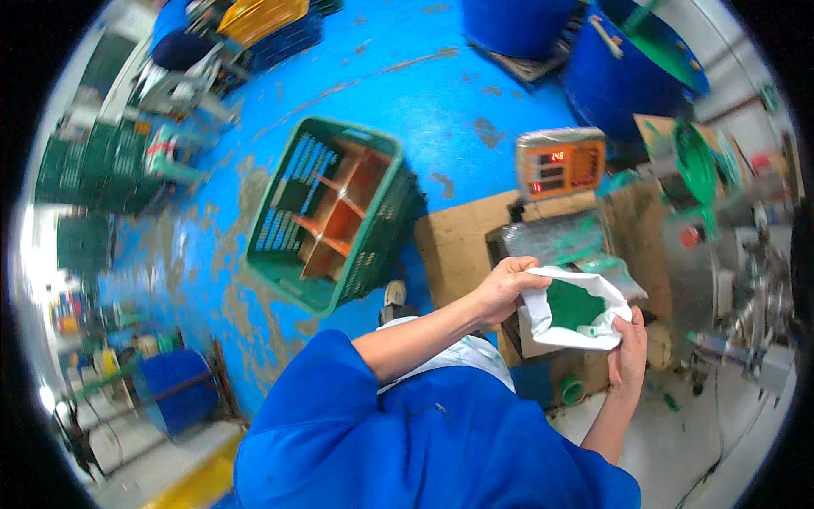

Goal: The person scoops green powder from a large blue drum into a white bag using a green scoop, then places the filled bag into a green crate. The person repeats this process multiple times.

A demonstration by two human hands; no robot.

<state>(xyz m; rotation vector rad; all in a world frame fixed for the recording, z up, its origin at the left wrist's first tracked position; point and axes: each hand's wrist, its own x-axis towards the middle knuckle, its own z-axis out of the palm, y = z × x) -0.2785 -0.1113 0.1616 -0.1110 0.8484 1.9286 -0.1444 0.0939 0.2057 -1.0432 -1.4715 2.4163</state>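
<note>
A white bag (536,324) with its mouth spread wide is held between my two hands, and green powder (575,307) shows inside it. My left hand (506,290) pinches the bag's upper left rim. On the opposite side, my right hand (628,349) grips the rim near its lower right corner. Just beyond the bag lies a scale platform (555,240) covered in clear plastic smeared with green. Behind that platform stands an orange scale display (561,163) with lit red digits.
A green plastic crate (386,212) with brown dividers inside stands on the blue floor to my left. Large blue drums (593,85) stand at the far right, one holding green material. Metal machinery (746,331) is close on my right. A green scoop (695,161) rests near the drums.
</note>
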